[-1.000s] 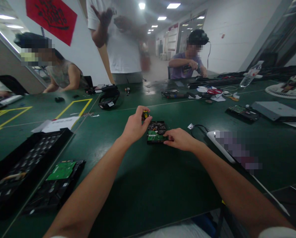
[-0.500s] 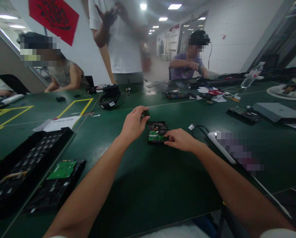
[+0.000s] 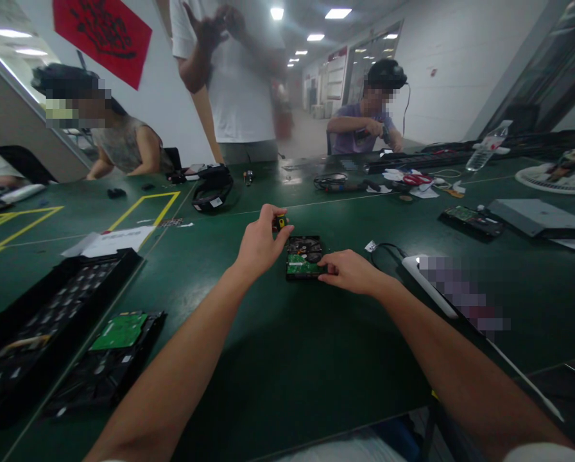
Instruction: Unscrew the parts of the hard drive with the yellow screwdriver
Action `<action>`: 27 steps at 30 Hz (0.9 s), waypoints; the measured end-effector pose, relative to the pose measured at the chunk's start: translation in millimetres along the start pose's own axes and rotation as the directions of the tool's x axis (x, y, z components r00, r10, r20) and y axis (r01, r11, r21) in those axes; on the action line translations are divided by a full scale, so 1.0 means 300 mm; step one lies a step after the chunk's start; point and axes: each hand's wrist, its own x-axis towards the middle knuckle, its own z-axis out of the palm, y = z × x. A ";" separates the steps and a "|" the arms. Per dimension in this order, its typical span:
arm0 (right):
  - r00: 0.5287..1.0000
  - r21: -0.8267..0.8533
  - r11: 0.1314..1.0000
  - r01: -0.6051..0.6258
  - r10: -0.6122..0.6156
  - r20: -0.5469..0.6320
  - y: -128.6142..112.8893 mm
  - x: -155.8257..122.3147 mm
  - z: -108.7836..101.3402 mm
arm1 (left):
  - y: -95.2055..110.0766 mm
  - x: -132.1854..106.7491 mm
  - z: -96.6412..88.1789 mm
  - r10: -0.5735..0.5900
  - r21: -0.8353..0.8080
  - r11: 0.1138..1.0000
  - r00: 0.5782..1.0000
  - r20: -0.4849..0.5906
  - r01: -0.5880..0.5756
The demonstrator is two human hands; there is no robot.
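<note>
A hard drive [image 3: 303,264] with a green circuit board facing up lies on the green table in front of me. My right hand [image 3: 348,269] is closed at its right edge, thumb low at the side and fingertips on the board. Just above the drive's upper left corner, my left hand [image 3: 264,236] pinches a small black and yellow object [image 3: 281,222] between thumb and fingers. That object is too small to name, and fingers cover part of it.
A long black tray [image 3: 61,308] and a drive-like part with a green board [image 3: 119,332] lie to the left. On the right are a white power strip [image 3: 427,285], another drive [image 3: 471,221] and a grey metal box [image 3: 542,217]. Other people are across the table.
My left hand has turned the small object slightly, so its yellow face now shows. My right hand stays at the drive's edge.
</note>
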 end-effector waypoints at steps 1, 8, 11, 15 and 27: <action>1.000 -0.002 1.000 0.002 -0.002 -0.004 0.001 0.000 0.001 | 0.001 0.000 -0.002 0.007 0.029 1.000 1.000 0.007 -0.007; 1.000 -0.007 1.000 -0.006 0.006 -0.006 0.009 0.001 0.010 | 0.011 0.005 -0.012 0.101 0.056 0.993 0.995 -0.005 -0.101; 1.000 -0.004 1.000 -0.002 0.002 -0.006 0.007 0.002 0.008 | 0.007 0.006 -0.011 0.097 0.054 0.994 0.995 0.006 -0.097; 1.000 -0.005 1.000 -0.009 0.009 0.012 -0.002 0.000 0.000 | 0.002 0.005 -0.009 0.031 0.039 0.999 0.999 0.019 -0.032; 0.998 -0.011 0.999 -0.052 0.052 0.026 -0.027 -0.003 -0.008 | 0.021 0.006 -0.009 -0.001 -0.044 0.999 1.000 -0.006 0.001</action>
